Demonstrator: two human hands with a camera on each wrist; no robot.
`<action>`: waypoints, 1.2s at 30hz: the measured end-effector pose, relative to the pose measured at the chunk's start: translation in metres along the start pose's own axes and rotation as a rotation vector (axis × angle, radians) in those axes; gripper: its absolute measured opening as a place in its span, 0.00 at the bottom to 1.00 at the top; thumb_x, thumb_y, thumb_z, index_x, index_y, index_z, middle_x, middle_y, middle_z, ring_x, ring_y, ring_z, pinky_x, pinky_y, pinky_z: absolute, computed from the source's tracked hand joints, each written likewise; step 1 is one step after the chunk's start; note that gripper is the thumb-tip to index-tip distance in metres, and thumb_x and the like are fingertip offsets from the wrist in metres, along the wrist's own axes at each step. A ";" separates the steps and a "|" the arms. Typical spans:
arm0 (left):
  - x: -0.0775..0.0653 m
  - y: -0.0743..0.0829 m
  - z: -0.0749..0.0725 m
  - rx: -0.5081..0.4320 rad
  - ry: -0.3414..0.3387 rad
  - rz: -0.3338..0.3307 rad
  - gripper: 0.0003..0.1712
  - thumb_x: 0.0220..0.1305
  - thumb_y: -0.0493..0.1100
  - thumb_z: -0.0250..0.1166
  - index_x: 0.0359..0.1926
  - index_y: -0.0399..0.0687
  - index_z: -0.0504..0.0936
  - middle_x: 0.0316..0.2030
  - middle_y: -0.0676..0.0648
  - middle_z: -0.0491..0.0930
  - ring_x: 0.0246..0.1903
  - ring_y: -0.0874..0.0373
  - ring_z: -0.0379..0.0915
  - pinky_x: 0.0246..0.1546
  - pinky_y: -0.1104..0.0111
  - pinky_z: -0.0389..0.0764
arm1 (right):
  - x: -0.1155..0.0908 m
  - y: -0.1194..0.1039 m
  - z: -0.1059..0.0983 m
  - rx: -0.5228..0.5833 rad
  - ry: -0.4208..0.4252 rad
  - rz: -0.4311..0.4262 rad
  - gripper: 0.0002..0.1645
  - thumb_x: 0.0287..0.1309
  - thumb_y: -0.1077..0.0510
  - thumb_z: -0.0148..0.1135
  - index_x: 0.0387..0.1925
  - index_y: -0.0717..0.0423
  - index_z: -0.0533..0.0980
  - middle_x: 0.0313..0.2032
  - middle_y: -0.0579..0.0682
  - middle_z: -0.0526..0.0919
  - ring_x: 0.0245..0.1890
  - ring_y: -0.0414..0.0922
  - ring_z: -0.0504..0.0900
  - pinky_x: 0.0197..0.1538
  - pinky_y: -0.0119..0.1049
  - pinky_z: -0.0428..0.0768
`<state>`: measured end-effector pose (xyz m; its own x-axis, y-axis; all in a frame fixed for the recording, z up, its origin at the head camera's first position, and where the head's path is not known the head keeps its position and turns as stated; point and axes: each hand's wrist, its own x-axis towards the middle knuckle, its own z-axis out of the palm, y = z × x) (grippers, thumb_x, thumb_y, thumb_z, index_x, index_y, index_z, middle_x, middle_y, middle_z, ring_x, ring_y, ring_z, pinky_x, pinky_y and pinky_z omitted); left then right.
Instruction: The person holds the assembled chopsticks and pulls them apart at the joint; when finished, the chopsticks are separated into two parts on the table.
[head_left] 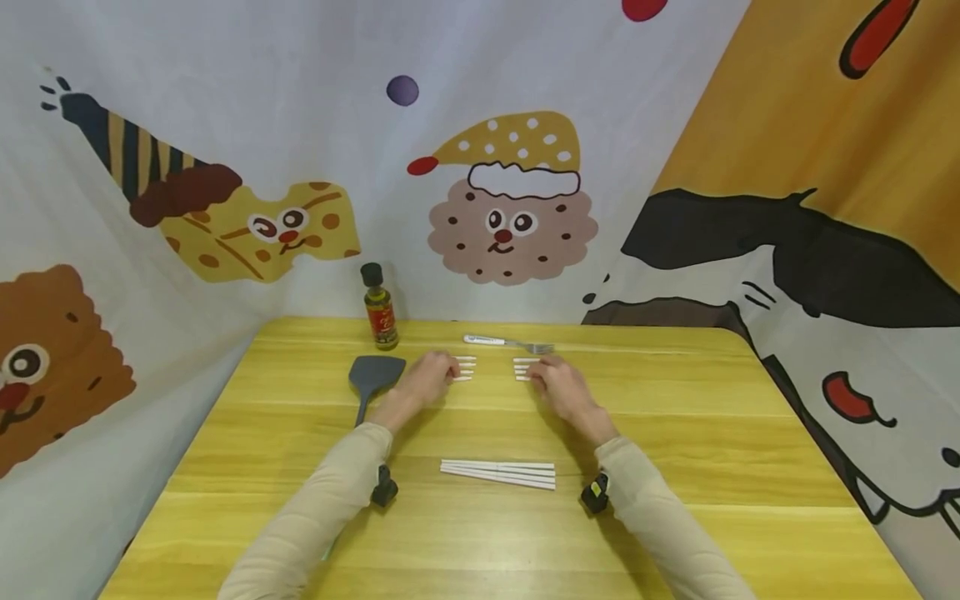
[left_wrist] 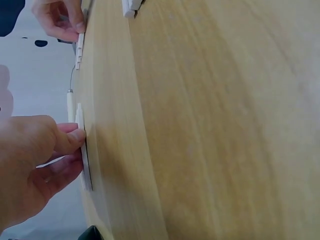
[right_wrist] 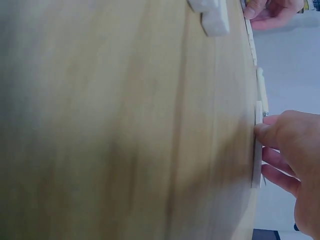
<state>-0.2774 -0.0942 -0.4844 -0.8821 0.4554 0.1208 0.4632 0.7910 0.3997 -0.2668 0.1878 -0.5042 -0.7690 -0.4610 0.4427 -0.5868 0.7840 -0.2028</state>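
My left hand pinches a row of slim white chopsticks towards the far side of the table, their ends showing to the right of the fingers. Opposite, my right hand pinches a second row of white chopsticks, with ends showing on its left. In the left wrist view, the thumb lies on the near side of a chopstick and fingers are behind it. The right wrist view has a similar grip on a chopstick. Several more white chopsticks lie fanned out on the table between the forearms.
A fork with a white handle lies just beyond both hands. At the back left stands an oil bottle. A grey spatula lies left of my left hand, its handle partly under the forearm. Behind the wooden table hangs a printed cloth.
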 end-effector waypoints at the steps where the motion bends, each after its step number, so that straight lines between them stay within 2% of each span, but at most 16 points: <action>1: 0.000 0.000 0.000 -0.005 0.003 0.001 0.09 0.62 0.26 0.65 0.39 0.40 0.87 0.39 0.44 0.85 0.43 0.50 0.82 0.46 0.63 0.85 | 0.000 0.000 0.000 -0.003 0.000 0.000 0.09 0.55 0.70 0.69 0.35 0.55 0.86 0.36 0.54 0.86 0.35 0.50 0.84 0.35 0.41 0.86; 15: 0.002 -0.002 -0.002 -0.009 0.023 0.004 0.08 0.63 0.28 0.65 0.39 0.42 0.86 0.38 0.46 0.84 0.42 0.52 0.80 0.44 0.64 0.84 | 0.002 0.002 -0.002 -0.013 0.031 -0.023 0.09 0.55 0.71 0.69 0.34 0.55 0.85 0.34 0.53 0.84 0.33 0.47 0.82 0.32 0.38 0.84; 21: -0.005 -0.001 -0.006 0.002 0.112 0.049 0.08 0.62 0.28 0.67 0.39 0.41 0.87 0.36 0.45 0.84 0.39 0.52 0.81 0.42 0.63 0.85 | -0.003 -0.005 -0.010 -0.013 0.070 -0.052 0.06 0.55 0.67 0.72 0.35 0.56 0.86 0.34 0.52 0.85 0.33 0.48 0.83 0.34 0.40 0.85; 25: -0.020 0.004 -0.013 0.032 0.153 0.103 0.06 0.61 0.28 0.68 0.37 0.41 0.87 0.34 0.45 0.83 0.36 0.52 0.81 0.38 0.63 0.85 | -0.009 -0.017 -0.020 0.014 0.089 -0.075 0.09 0.51 0.66 0.75 0.36 0.56 0.86 0.36 0.52 0.87 0.35 0.49 0.84 0.36 0.42 0.86; 30: -0.046 0.023 -0.021 0.021 0.160 0.167 0.05 0.61 0.29 0.68 0.37 0.41 0.86 0.35 0.46 0.83 0.36 0.54 0.82 0.37 0.66 0.85 | -0.020 -0.038 -0.037 0.078 0.062 -0.069 0.13 0.49 0.66 0.77 0.39 0.57 0.85 0.39 0.53 0.87 0.39 0.50 0.85 0.40 0.43 0.86; 32: -0.056 0.031 -0.021 -0.002 0.140 0.189 0.05 0.61 0.29 0.68 0.38 0.39 0.86 0.35 0.46 0.83 0.36 0.55 0.81 0.38 0.67 0.85 | -0.025 -0.046 -0.043 0.105 0.035 -0.059 0.14 0.49 0.66 0.77 0.40 0.58 0.85 0.40 0.52 0.86 0.40 0.49 0.85 0.42 0.44 0.86; 36: -0.072 0.044 -0.015 -0.053 0.048 0.194 0.05 0.63 0.30 0.68 0.40 0.38 0.85 0.36 0.48 0.81 0.35 0.58 0.80 0.36 0.72 0.84 | -0.041 -0.060 -0.045 0.158 -0.049 -0.046 0.15 0.51 0.66 0.76 0.42 0.58 0.85 0.41 0.50 0.86 0.42 0.48 0.85 0.46 0.43 0.86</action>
<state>-0.1951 -0.0988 -0.4616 -0.7807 0.5759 0.2425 0.6203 0.6673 0.4122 -0.1890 0.1783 -0.4708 -0.7497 -0.5178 0.4121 -0.6512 0.6880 -0.3203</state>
